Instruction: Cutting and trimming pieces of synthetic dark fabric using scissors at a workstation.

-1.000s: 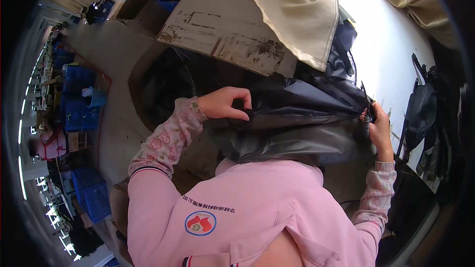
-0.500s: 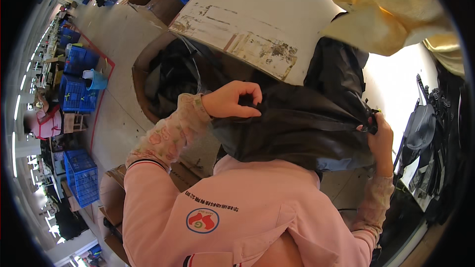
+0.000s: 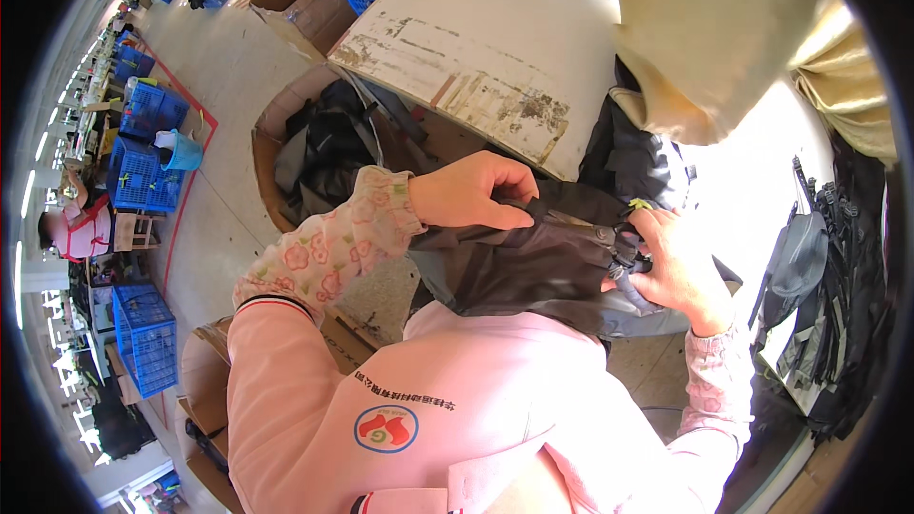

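Across my lap lies a piece of black fabric [image 3: 533, 271], smooth and creased, with a seam or zip along its upper part; I cannot tell its full shape. My left hand [image 3: 476, 192] is closed, thumb and fingers pinching the fabric's upper edge. At the fabric's right end my right hand [image 3: 678, 262] is closed round a bunched part. A grey looped strap [image 3: 632, 286] shows under its fingers, and a small yellow-green tab [image 3: 640, 204] sticks up beside them. More black fabric [image 3: 624, 148] lies beyond, on the far side of my right hand.
A worn white board [image 3: 457, 48] stands ahead. An open carton [image 3: 271, 157] of dark fabric is at left. Gold cloth [image 3: 714, 38] hangs at upper right; black pouches and straps [image 3: 804, 257] hang at right. Blue crates [image 3: 145, 338] and a seated person [image 3: 86, 228] are far left.
My right hand has moved left, bringing the fabric's right end closer to my left hand. My left hand has shifted slightly right and now pinches the fabric. The gold cloth hangs differently.
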A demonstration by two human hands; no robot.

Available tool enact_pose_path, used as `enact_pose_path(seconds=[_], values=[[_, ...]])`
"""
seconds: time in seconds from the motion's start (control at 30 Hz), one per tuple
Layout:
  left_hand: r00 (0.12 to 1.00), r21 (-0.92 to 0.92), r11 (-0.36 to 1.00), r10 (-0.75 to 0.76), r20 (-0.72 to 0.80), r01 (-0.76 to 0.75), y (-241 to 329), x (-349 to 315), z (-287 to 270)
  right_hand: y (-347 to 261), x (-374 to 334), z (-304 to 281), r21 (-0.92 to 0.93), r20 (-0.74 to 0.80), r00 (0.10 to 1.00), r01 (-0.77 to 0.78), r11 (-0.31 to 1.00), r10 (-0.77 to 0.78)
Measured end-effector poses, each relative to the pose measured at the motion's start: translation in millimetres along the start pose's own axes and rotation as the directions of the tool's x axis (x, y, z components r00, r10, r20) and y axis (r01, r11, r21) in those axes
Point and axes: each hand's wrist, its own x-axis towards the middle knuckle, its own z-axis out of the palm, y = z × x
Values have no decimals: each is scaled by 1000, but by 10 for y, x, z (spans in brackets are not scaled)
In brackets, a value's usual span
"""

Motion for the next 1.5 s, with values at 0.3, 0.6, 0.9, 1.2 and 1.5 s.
enact_pose_path(seconds=[0.3,0.6,0.9,1.2,1.5], values=[[998,-38,999,0,63,2,49,57,24,-44,97,-15,-41,18,998,63,997,-62],[996,26,999,-48,71,46,91,37,27,24,34,42,-5,-15,999,-28,1000,28],[962,329,940,170,-214,-93,93,367,-748,94,-448,47,214,-56,916,-378,901,398],[965,346,934,166,-201,-88,-22,767,-1060,72,-1134,508,385,37,855,-490,782,517],[774,848,528,553,-310,-38,-262,807,-1073,32,-1314,829,493,95,828,-521,696,552]])
